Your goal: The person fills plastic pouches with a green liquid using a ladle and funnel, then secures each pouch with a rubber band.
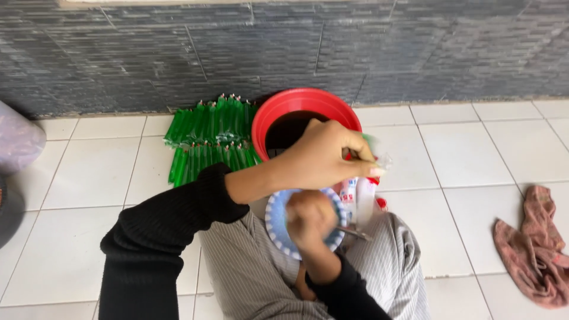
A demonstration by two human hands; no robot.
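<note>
A good stack of filled green tubes (pixel 210 139) already lies on the tiled floor (pixel 95 172) against the wall, just left of the red bucket (pixel 299 106), so much of the filling looks done. The left hand (pixel 323 157) pinches the top of a thin clear tube (pixel 364 195) in front of the bucket. The right hand (pixel 308 216) is closed around something over the small blue bowl (pixel 275 219) in the lap, and that tube appears unfinished.
</note>
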